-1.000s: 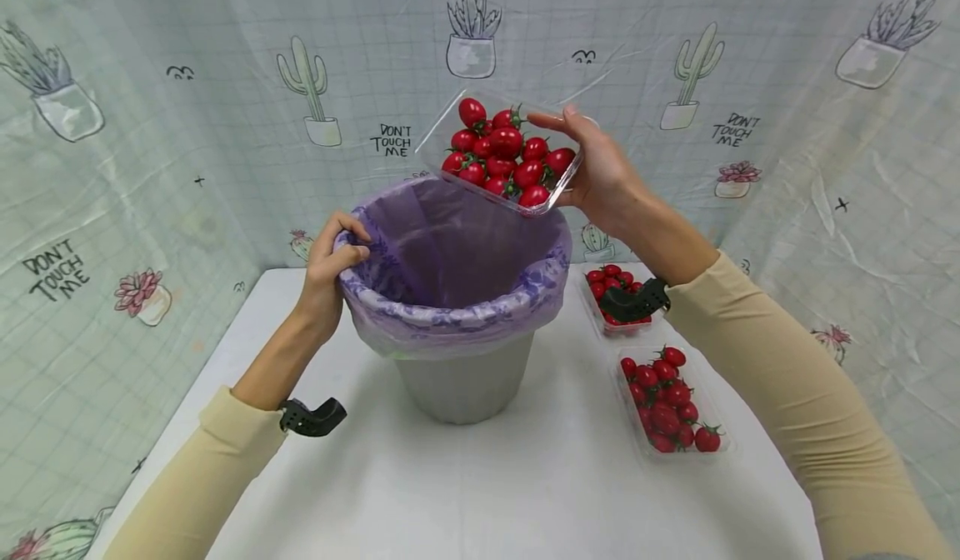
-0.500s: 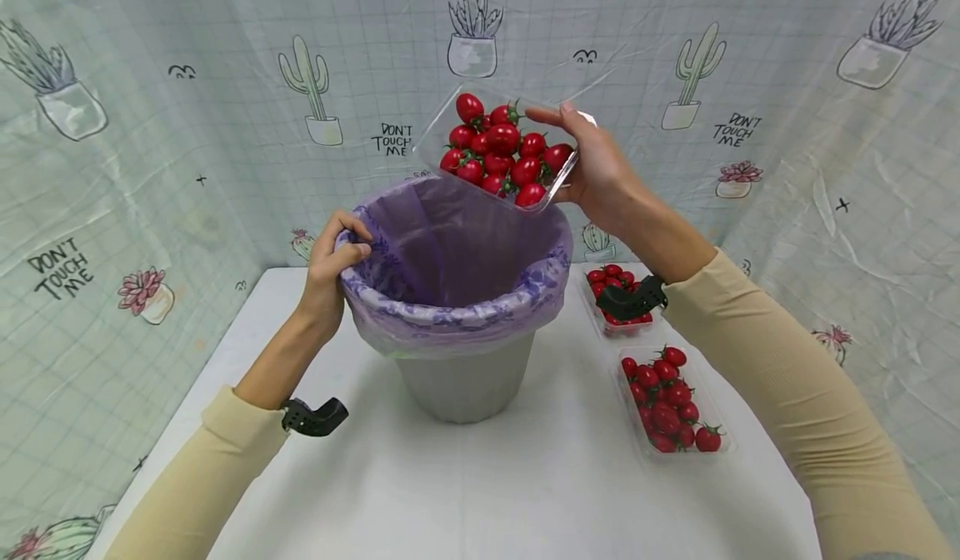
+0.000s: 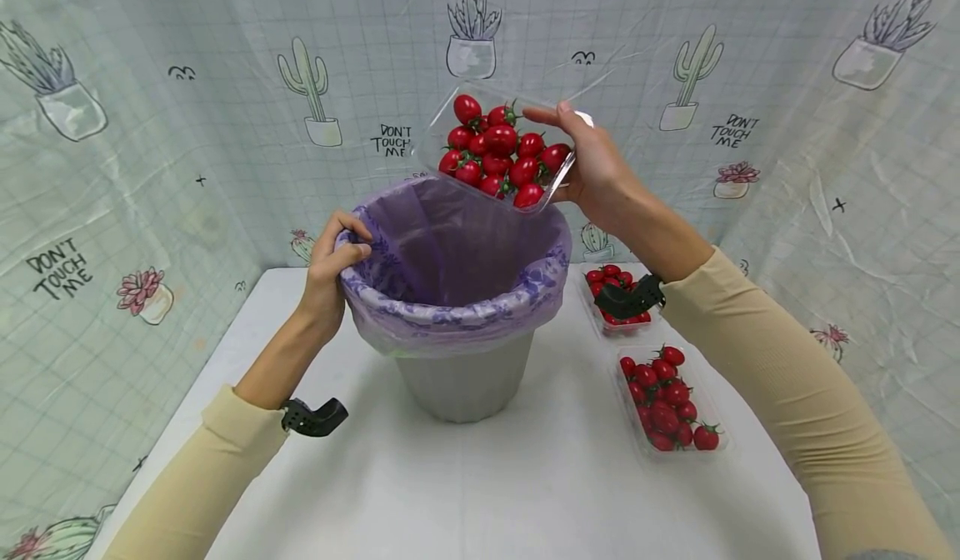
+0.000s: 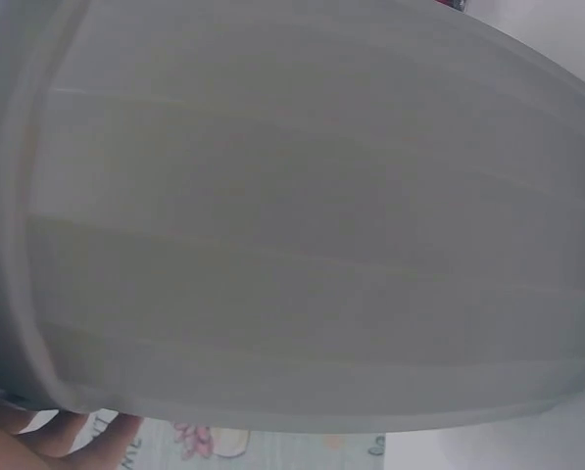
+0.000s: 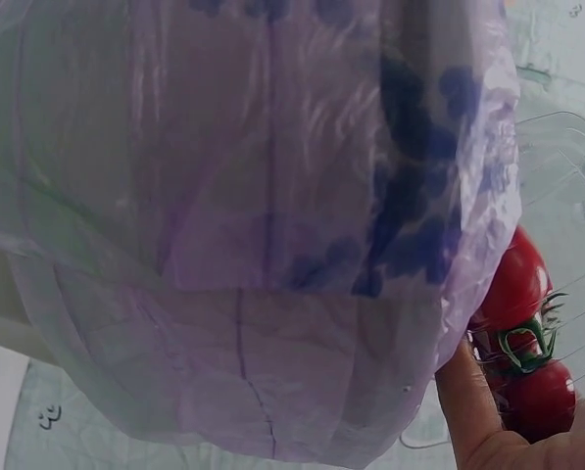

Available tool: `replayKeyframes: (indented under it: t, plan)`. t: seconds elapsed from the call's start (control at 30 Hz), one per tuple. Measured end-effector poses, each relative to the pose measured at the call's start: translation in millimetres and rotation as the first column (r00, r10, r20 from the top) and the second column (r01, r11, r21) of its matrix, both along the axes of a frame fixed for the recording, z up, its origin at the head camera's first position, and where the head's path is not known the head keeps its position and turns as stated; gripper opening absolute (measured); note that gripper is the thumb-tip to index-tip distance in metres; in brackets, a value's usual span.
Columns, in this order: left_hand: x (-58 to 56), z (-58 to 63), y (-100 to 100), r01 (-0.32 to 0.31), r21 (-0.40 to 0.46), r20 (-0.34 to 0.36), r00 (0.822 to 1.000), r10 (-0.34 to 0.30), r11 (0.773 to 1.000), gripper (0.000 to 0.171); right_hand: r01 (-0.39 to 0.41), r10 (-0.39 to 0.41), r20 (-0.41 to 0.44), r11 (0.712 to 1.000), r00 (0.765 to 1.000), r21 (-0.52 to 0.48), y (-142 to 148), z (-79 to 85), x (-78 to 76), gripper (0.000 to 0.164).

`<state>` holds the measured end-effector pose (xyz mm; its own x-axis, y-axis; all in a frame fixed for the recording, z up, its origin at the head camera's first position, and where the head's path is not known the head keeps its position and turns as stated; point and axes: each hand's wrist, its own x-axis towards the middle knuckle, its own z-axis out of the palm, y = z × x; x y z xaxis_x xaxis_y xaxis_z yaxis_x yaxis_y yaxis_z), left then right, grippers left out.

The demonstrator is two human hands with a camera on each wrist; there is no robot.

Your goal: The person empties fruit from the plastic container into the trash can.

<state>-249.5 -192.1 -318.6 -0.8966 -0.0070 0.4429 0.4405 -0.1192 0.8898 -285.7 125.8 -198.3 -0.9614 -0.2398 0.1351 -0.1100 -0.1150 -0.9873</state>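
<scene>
Hanging slantwise near the far rim of a grey bin (image 3: 465, 385) on the tabletop (image 3: 480, 493), a clear tub (image 3: 437, 127) of cherry tomatoes (image 3: 498, 140) is being grasped at one end by the right grip (image 3: 596, 160), while the left grip (image 3: 326, 268) is clutching the bin's near-left edge. Main worry: with one end only being supported, the free end could be sagging or the thin plastic flexing, letting fruit roll out; cannot tell whether a lid is covering it. Also, a hard left-side pull could be tipping the bin or dragging its purple liner (image 3: 457, 318) loose.
</scene>
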Motion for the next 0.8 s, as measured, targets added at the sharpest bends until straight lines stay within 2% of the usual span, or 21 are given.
replayKeyframes:
  t: [0.8]
  plan:
    - [0.1,-0.1,-0.2,0.003,-0.012,-0.004,1.0,-0.003,1.0,0.018,-0.007,0.012,-0.073,0.998,0.997,0.06,-3.7,-1.6,2.1,0.05]
